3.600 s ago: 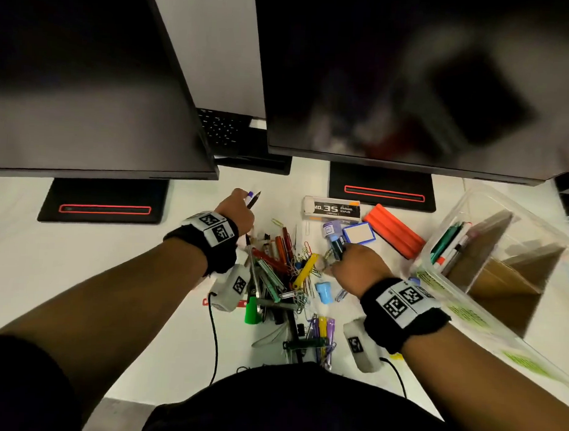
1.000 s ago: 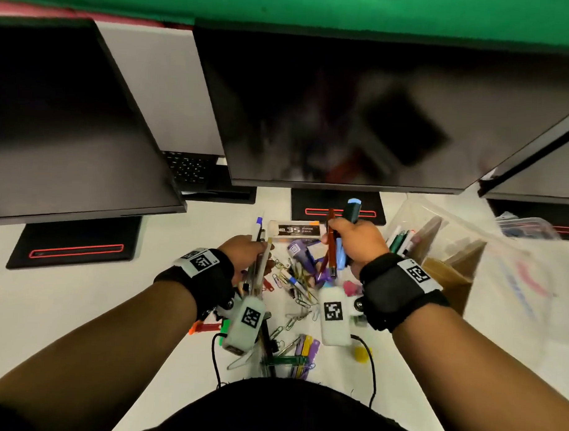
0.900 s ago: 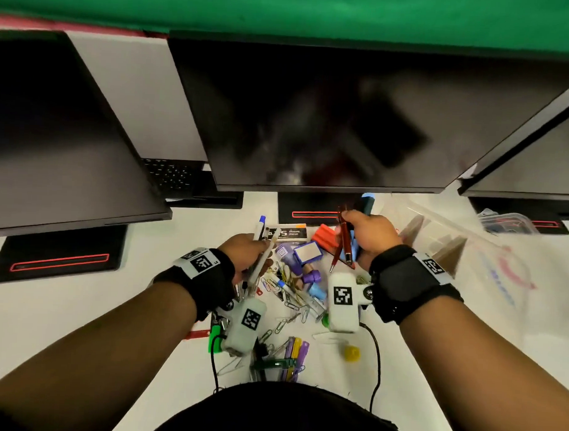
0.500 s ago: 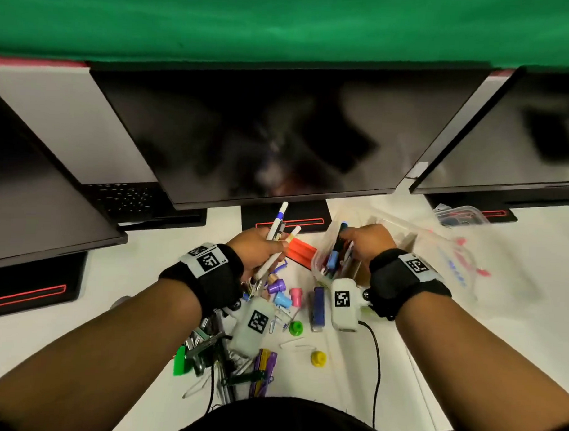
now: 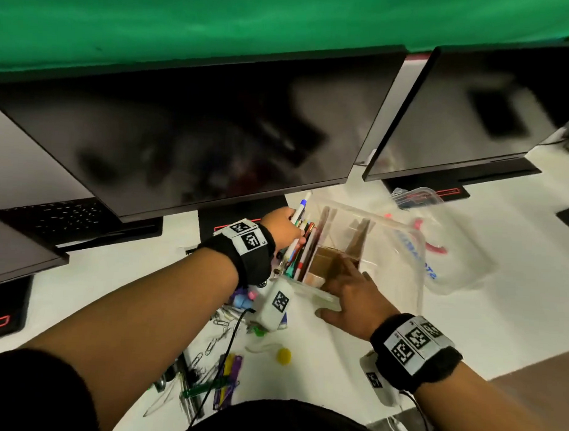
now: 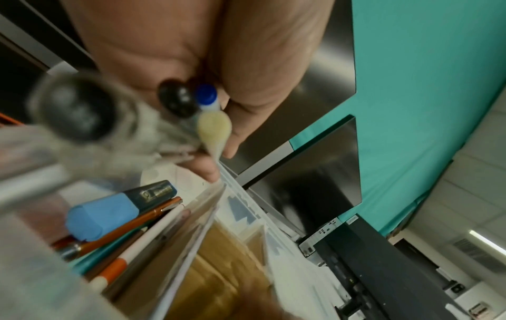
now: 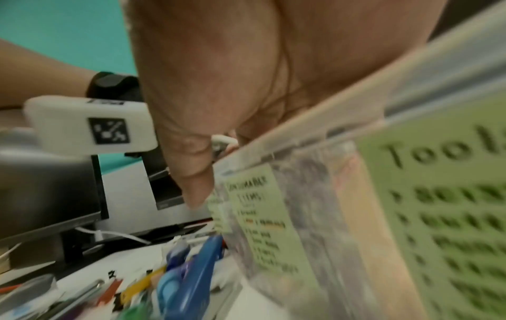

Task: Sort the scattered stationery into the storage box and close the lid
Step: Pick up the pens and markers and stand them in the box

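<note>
The clear storage box (image 5: pixel 400 267) with cardboard dividers (image 5: pixel 330 265) stands right of centre. My left hand (image 5: pixel 292 225) grips a bundle of pens (image 5: pixel 301 209) upright over the box's left compartment, where a blue highlighter (image 6: pixel 109 214) and several pens lie. In the left wrist view my left hand (image 6: pixel 219 155) curls round the pens' ends (image 6: pixel 206 97). My right hand (image 5: pixel 333 289) holds the box's near rim, fingers inside, thumb (image 7: pixel 189 173) outside on the labelled wall (image 7: pixel 315 216). The clear lid (image 5: pixel 452 253) lies behind the box to the right.
Paper clips (image 5: pixel 214 342), a yellow cap (image 5: pixel 284 356), coloured clips (image 5: pixel 229 374) and small erasers (image 5: pixel 241 299) lie scattered on the white desk left of the box. Dark monitors (image 5: pixel 198 141) overhang the back. A small clear container (image 5: pixel 419 197) sits behind the lid.
My right hand let its pens go into the box and dropped to the near rim. My left hand carried its pens right, over the box's left compartment. The view swung right.
</note>
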